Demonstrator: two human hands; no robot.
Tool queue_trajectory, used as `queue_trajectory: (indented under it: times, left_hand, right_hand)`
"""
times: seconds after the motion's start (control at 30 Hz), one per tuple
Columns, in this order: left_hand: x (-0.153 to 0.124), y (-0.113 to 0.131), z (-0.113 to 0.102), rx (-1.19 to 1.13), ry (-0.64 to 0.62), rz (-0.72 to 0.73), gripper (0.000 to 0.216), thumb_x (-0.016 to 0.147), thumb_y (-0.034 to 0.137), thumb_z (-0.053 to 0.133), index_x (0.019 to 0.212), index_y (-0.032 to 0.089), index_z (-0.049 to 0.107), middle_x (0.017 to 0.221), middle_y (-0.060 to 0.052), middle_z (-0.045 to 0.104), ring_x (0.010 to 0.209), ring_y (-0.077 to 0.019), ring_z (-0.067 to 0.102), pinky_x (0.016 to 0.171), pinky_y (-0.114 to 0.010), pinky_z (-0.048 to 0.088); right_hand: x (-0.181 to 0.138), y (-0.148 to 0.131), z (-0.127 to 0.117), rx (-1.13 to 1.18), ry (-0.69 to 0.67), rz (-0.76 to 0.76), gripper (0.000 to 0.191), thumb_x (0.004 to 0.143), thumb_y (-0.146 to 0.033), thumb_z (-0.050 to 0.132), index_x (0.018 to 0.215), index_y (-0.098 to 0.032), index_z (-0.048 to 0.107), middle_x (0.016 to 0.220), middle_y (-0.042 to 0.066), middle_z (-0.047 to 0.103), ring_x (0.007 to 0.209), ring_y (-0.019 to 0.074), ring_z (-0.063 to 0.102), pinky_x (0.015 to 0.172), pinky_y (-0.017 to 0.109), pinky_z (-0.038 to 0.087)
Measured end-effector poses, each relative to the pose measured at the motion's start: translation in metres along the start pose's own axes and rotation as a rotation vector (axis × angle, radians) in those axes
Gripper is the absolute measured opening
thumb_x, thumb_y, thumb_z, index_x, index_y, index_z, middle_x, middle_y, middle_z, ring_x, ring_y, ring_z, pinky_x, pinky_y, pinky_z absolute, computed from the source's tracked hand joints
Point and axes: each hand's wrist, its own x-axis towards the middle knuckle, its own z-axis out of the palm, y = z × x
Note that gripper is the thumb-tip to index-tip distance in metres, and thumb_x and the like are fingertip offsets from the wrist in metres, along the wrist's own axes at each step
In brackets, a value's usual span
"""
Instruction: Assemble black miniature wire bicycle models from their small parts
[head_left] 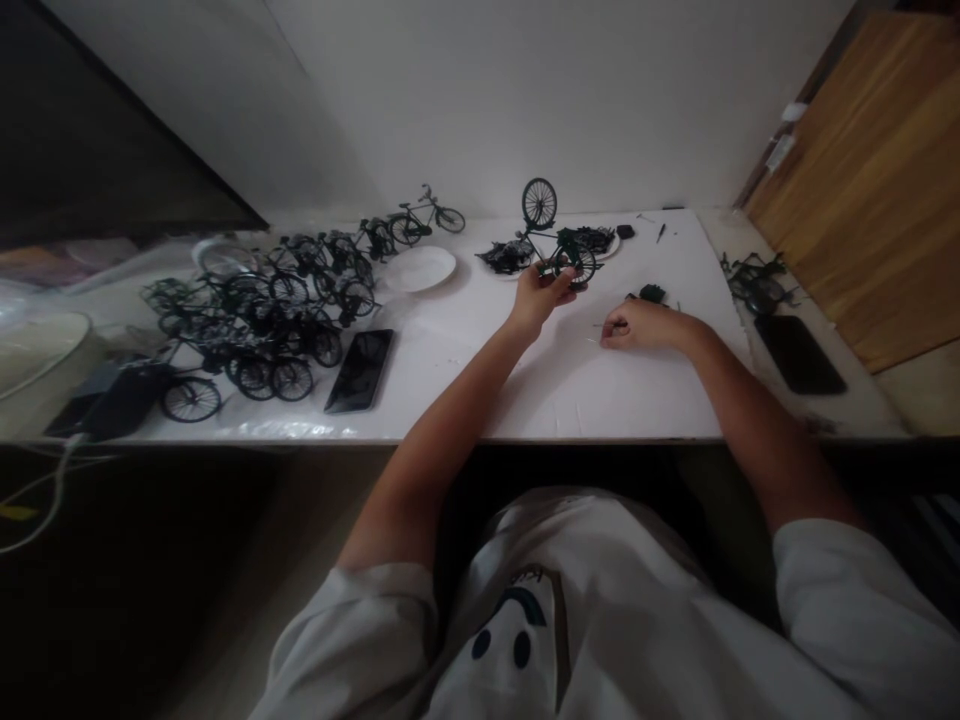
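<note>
Toward the far middle of the white table [570, 390], what did the left hand [536, 296] have?
— A dark model bicycle [564, 258], grasped from below with thumb and fingers closed on its frame. One wheel [539, 203] stood above the rest; its joint to the frame was too small to make out.

And the right hand [639, 325]?
— It rested on the table just right of the left hand, fingers curled in, thumb and forefinger pinched on a thin pale sliver [606, 325]. What that was could not be told.

What lay about them?
— A small dark part [651, 293] just beyond the right hand, a dark heap of parts [506, 257] beside the bicycle, and a white plate [424, 268] further left. A tangle of finished bicycles [255, 325] crowded the left side, blurring together in the dim light, with a black phone [361, 370] near them. Another phone [799, 354] and more bicycles [754, 280] sat to the right, off the white surface.
</note>
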Motion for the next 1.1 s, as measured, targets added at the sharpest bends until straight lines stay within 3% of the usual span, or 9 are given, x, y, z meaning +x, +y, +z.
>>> queue_trajectory:
  times: [0.2,0.33,0.57,1.1]
  left_hand:
    - [0.0,0.002,0.0,-0.016,0.01,0.055,0.048,0.087,0.045,0.093,0.118,0.022,0.065,0.12,-0.012,0.083,0.1,-0.0226,0.084,0.086,-0.032,0.062]
    - [0.0,0.002,0.001,-0.016,0.046,0.083,0.048,0.087,0.047,0.092,0.12,0.024,0.066,0.121,-0.01,0.083,0.104,-0.0216,0.083,0.087,-0.03,0.061]
    - [0.0,-0.004,0.002,-0.053,-0.008,0.079,0.053,0.084,0.047,0.094,0.122,0.024,0.065,0.125,-0.011,0.082,0.11,-0.0243,0.083,0.088,-0.031,0.06]
    - [-0.005,0.001,0.005,-0.007,-0.037,0.022,0.056,0.084,0.051,0.093,0.124,0.026,0.064,0.13,-0.012,0.082,0.122,-0.0275,0.08,0.091,-0.033,0.06]
  right_hand:
    - [0.004,0.004,0.004,0.099,0.18,-0.054,0.018,0.092,-0.035,0.075,0.098,-0.019,0.078,0.1,0.01,0.081,0.087,0.0232,0.07,0.08,0.033,0.049]
    - [0.004,0.006,0.001,0.289,0.282,-0.071,0.03,0.094,-0.049,0.077,0.103,-0.021,0.073,0.098,0.009,0.078,0.081,0.0215,0.065,0.073,0.032,0.046]
    - [0.001,-0.003,0.001,0.532,0.222,-0.161,0.054,0.087,-0.072,0.08,0.103,-0.021,0.069,0.075,-0.001,0.062,0.064,0.0133,0.046,0.062,0.029,0.035]
    - [0.005,0.004,0.002,0.474,0.295,-0.133,0.047,0.089,-0.067,0.08,0.099,-0.022,0.068,0.083,0.004,0.068,0.071,0.0172,0.052,0.066,0.031,0.038]
